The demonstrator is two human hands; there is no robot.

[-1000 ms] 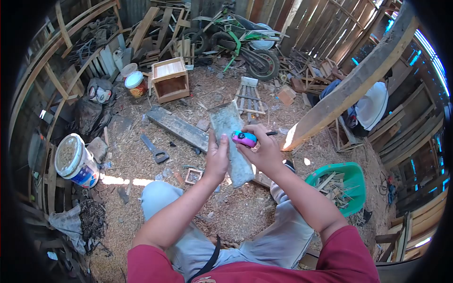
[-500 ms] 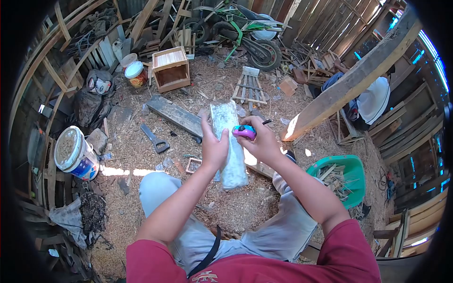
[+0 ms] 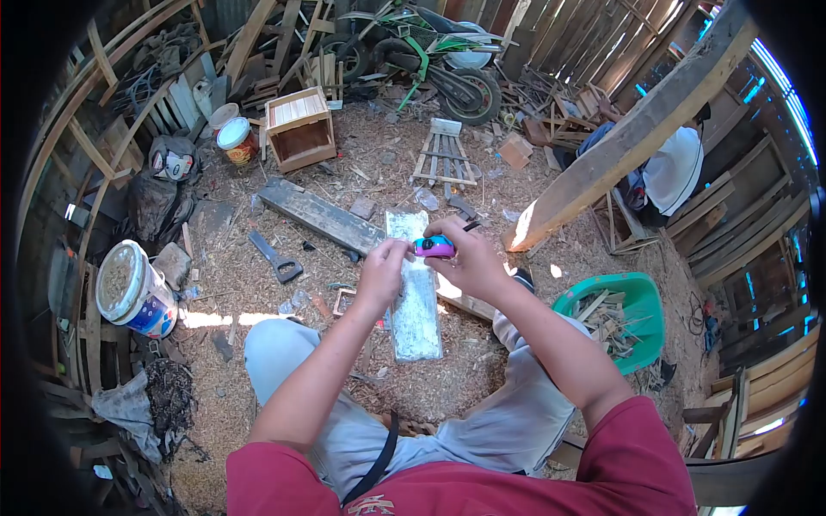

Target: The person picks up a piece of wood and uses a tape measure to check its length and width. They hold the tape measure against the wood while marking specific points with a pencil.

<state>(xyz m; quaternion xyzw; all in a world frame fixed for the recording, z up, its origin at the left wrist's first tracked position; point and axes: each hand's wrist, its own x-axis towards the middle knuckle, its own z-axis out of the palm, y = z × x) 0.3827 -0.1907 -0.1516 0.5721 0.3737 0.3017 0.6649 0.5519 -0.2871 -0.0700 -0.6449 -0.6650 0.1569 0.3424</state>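
Observation:
In my right hand [image 3: 469, 261] is a blue and purple tape measure [image 3: 434, 247]. A thin dark stick, perhaps a pencil, pokes out between the same fingers. My left hand [image 3: 383, 273] is pinched closed at the tape measure's left side, its fingertips seemingly on the tape's end; the fingers partly hide it. Below both hands lies a short board [image 3: 416, 314] with a whitish, worn face, its long side pointing away from me. It rests across a long timber beam [image 3: 323, 217] on the ground between my legs.
A handsaw [image 3: 277, 260] lies left of the board. A green tub [image 3: 650, 322] of wood scraps stands right, a paint bucket [image 3: 129, 288] left. A slanted post [image 3: 619, 142] rises at right, near a seated person [image 3: 675, 168]. Behind are a wooden box [image 3: 301, 129] and a motorbike [image 3: 430, 64].
The board, earlier tilted up in my left hand, is now lowered onto the beam. My left hand has let go of it and moved to the tape measure, still in my right hand.

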